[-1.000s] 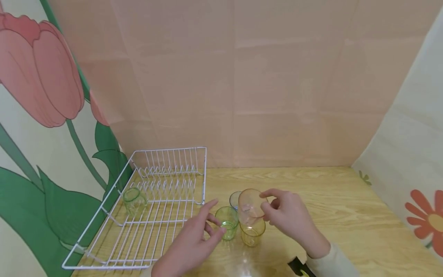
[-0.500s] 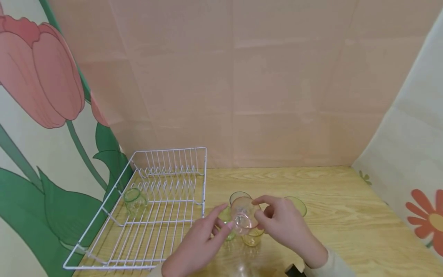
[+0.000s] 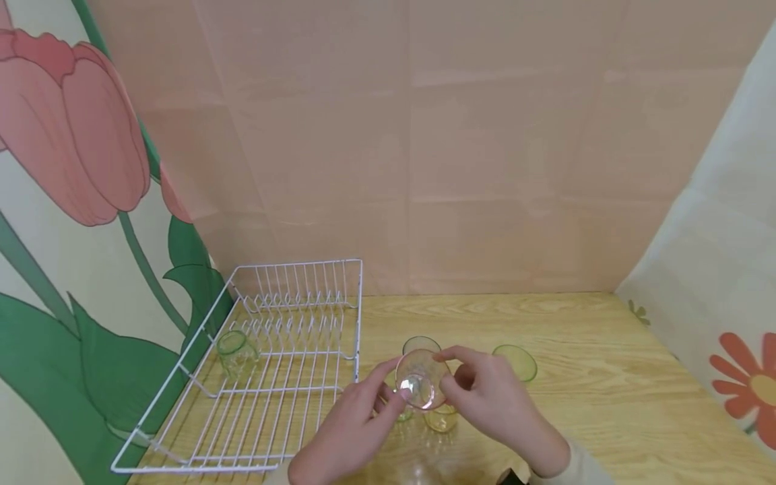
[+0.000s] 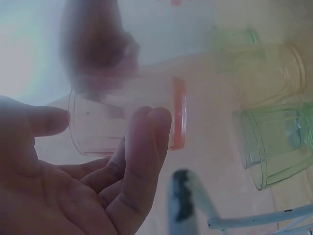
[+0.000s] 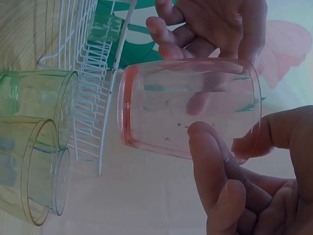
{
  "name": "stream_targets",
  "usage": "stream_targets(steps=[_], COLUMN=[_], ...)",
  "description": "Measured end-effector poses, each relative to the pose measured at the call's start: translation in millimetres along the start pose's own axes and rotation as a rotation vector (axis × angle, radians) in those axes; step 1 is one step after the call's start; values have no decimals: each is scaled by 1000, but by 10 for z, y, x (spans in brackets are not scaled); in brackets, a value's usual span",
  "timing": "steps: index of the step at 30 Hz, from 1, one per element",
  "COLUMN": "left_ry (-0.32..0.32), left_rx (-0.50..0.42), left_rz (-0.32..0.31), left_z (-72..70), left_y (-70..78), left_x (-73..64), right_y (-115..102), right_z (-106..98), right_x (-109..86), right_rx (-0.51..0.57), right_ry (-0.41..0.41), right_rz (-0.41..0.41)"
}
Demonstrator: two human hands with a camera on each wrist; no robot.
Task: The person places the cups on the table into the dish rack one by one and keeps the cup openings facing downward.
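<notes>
A clear pink drinking glass is raised over the table, its mouth tipped toward the head camera. My right hand pinches its wall at the rim between thumb and fingers, also plain in the right wrist view on the glass. On the other side my left hand holds it, thumb and fingers against the wall. Below and behind stand a yellow glass, a green glass and a bluish glass, partly hidden by the hands and the pink glass.
To the left stands a white wire dish rack with an upside-down green glass at its left side. A yellow-green glass stands on the wooden table, partly behind the right hand. A pinkish backdrop rises behind.
The pink glass has come down and left from over the other glasses and turned its mouth toward the head camera. The left hand has closed in and taken hold of it too.
</notes>
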State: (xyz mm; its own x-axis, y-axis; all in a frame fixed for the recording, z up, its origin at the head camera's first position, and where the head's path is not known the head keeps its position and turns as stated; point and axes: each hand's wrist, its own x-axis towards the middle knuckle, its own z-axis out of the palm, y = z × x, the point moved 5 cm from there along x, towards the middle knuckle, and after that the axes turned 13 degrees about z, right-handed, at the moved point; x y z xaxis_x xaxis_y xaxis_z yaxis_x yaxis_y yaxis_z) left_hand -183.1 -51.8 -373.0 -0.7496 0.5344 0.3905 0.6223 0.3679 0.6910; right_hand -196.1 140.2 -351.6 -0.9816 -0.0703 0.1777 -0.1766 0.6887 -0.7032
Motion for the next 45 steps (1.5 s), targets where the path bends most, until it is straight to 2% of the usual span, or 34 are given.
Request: stream_targets(steps=[7,9,15,21,29,38,45], left_ry=[24,22,15,38,36,19,11], left_rx=[-2,-7,-31,-16,-6,-11,-25], left_rz=[67,66,42,76,110,102,69], left_z=[-11,-11,-2,-2,1,4,3], left_y=[12,5,-17,2,26,56,52], left_x=[18,23,26,19,28,7,-10], right_y=[16,22,70,126,160,164,163], right_z=[11,9,18,29,43,47,62], right_x=[7,15,53,76,87,75,60], right_rx=[14,21,77,159,185,171,178], right_ry=[-12,-23,-79,-126,-158,-191,-234], right_rz=[-27,-22,31,94,186,174,147])
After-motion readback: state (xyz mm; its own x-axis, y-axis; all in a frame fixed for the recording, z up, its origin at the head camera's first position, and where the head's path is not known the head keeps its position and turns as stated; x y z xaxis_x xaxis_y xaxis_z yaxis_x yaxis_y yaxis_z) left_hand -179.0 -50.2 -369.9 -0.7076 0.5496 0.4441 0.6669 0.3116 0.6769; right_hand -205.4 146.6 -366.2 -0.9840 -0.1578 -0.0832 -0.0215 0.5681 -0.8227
